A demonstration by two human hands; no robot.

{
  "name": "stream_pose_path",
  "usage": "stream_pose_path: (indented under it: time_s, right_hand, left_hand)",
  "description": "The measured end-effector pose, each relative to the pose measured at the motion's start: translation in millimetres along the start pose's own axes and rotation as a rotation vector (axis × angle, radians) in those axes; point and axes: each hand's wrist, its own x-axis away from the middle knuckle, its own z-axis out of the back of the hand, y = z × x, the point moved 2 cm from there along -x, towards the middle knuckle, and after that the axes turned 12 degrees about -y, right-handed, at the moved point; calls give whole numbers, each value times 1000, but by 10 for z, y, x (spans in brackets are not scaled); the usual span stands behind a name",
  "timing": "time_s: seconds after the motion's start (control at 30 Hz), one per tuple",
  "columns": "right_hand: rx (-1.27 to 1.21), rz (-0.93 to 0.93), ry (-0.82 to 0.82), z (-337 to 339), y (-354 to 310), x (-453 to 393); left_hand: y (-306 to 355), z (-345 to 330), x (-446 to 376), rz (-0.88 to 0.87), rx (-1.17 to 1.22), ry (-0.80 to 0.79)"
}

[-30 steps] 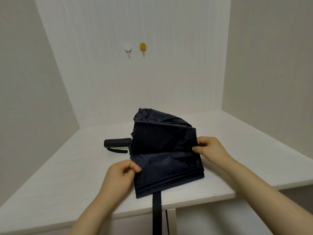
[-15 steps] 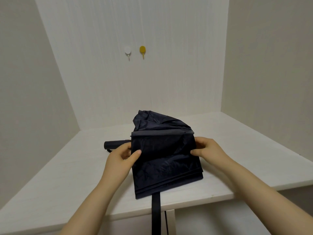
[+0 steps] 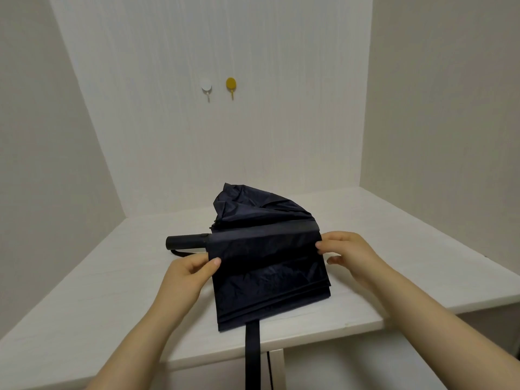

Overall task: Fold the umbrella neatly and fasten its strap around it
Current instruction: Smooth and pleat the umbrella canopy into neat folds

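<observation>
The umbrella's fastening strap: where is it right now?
In the head view the strap hangs loose off the table's front edge, below the near end of the folded canopy, between the two forearms, unfastened.

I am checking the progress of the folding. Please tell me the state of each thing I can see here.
umbrella: collapsed, lying on the table, cloth partly folded flat, rear part bunched
strap: unfastened, hanging over the table's front edge
handle: lying on the table, pointing left
left hand: pinching the cloth's left edge
right hand: pinching the cloth's right edge
white hook: empty
yellow hook: empty
</observation>
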Motion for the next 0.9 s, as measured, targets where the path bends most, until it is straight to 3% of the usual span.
stream_pose_path:
  time_s: [0.33,0.6,0.9]
  right_hand:
    - [-40,94,96,-29,-102,54]
    - [-194,-29,19,-19,-90,66]
    - [-213,-132,119,-64,-104,105]
  left_hand:
    - [52,-20,-37,-13,-48,6]
    - [132,-108,86,-71,29,50]
    - [88,-139,11,79,121,115]
